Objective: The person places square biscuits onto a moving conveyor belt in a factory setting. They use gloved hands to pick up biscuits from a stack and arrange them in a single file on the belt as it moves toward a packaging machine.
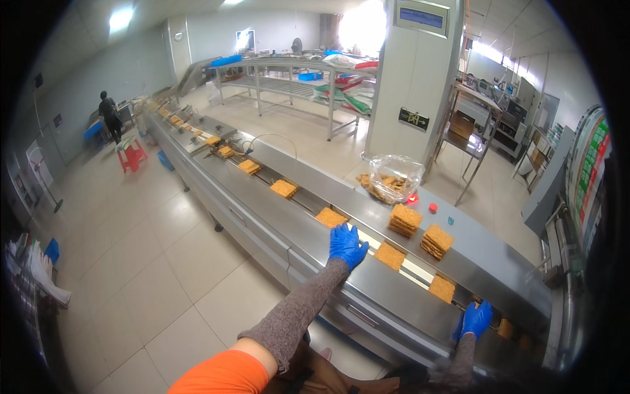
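My left hand (347, 245), in a blue glove, reaches over the conveyor channel with its fingertips at the near edge of a square golden cracker stack (330, 217). Whether it grips the stack cannot be told. At the lower right, my right hand (476, 319), also gloved in blue, is over the channel with its fingers bent around a small brownish piece, partly hidden. Between my hands lie a cracker stack (390, 255) and another one (442, 288) in the channel. Two taller cracker stacks (404, 220) (437, 242) stand on the metal ledge beyond.
A clear plastic bag of cracker pieces (393, 180) sits behind the ledge, near a red button (432, 208). More crackers (284, 188) line the channel toward the far left. A pillar (413, 74) rises beyond the machine. A person (109, 115) stands far off beside a red stool (131, 154).
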The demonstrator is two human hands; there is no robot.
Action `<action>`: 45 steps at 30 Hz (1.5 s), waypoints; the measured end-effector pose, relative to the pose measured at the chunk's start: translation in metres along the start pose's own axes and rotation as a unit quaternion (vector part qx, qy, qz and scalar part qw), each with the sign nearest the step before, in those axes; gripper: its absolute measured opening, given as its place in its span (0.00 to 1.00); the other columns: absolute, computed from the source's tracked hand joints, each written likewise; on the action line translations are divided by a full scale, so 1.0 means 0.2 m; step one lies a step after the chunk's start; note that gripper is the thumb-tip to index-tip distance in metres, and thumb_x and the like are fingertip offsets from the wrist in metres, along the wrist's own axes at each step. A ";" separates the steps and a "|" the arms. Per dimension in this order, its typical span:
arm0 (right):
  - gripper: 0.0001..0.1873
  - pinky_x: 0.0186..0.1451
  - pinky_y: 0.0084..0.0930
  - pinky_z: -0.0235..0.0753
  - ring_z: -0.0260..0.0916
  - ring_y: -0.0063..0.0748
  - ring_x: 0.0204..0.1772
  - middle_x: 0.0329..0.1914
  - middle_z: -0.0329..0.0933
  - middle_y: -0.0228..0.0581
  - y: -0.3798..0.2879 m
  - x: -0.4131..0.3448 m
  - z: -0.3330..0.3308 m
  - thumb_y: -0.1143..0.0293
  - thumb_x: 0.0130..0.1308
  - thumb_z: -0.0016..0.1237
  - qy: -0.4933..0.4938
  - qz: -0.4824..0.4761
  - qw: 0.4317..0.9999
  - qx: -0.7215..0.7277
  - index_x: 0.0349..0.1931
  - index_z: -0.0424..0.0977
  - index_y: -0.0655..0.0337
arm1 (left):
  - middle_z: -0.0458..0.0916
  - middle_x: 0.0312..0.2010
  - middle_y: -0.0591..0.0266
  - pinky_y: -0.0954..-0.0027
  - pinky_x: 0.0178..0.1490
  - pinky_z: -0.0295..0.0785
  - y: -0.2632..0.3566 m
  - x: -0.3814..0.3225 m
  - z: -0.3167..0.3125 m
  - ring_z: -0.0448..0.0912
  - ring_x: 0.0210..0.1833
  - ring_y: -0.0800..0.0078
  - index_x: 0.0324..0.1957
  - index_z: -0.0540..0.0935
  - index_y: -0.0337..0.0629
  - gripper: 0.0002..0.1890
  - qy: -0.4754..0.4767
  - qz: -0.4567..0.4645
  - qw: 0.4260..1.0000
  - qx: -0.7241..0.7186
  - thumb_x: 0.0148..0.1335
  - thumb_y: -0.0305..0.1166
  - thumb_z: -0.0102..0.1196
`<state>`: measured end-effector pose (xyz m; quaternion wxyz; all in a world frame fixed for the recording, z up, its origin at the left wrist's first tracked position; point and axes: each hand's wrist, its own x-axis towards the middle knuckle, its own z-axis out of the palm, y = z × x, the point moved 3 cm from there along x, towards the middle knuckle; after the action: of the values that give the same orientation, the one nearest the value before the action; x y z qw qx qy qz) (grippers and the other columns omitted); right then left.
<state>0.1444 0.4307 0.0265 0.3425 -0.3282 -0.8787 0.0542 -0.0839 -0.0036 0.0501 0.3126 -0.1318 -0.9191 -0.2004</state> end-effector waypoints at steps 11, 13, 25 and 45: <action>0.14 0.52 0.45 0.75 0.76 0.59 0.49 0.45 0.79 0.57 0.05 0.00 0.05 0.68 0.61 0.52 -0.095 0.075 0.993 0.001 0.43 0.78 0.67 | 0.78 0.39 0.45 0.52 0.53 0.68 0.01 0.01 0.02 0.75 0.45 0.49 0.44 0.77 0.34 0.22 -0.066 -0.008 0.995 -0.071 0.58 0.45 0.56; 0.15 0.54 0.44 0.75 0.75 0.59 0.51 0.47 0.79 0.57 0.02 0.00 0.03 0.67 0.61 0.52 -0.110 0.077 0.991 -0.013 0.45 0.77 0.67 | 0.78 0.37 0.46 0.52 0.53 0.68 0.00 0.00 0.01 0.75 0.44 0.48 0.41 0.78 0.35 0.20 -0.041 -0.004 0.996 -0.076 0.58 0.44 0.57; 0.16 0.55 0.44 0.75 0.75 0.56 0.51 0.48 0.78 0.55 -0.03 0.00 -0.04 0.67 0.61 0.53 -0.026 0.007 0.999 -0.017 0.46 0.77 0.66 | 0.76 0.43 0.43 0.47 0.62 0.59 0.00 -0.02 0.06 0.72 0.51 0.49 0.52 0.77 0.32 0.32 0.007 -0.002 0.999 0.040 0.58 0.54 0.54; 0.16 0.57 0.45 0.73 0.74 0.58 0.54 0.52 0.77 0.57 0.03 0.01 0.02 0.67 0.62 0.51 0.003 -0.010 1.000 -0.015 0.47 0.76 0.67 | 0.76 0.40 0.45 0.52 0.53 0.66 -0.02 0.02 0.04 0.73 0.45 0.49 0.47 0.77 0.34 0.26 -0.085 -0.007 0.992 -0.089 0.55 0.47 0.58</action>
<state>0.1452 0.4366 0.0228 0.3408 -0.3243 -0.8817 0.0368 -0.0926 -0.0030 0.0453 0.2189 -0.1689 -0.9218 -0.2718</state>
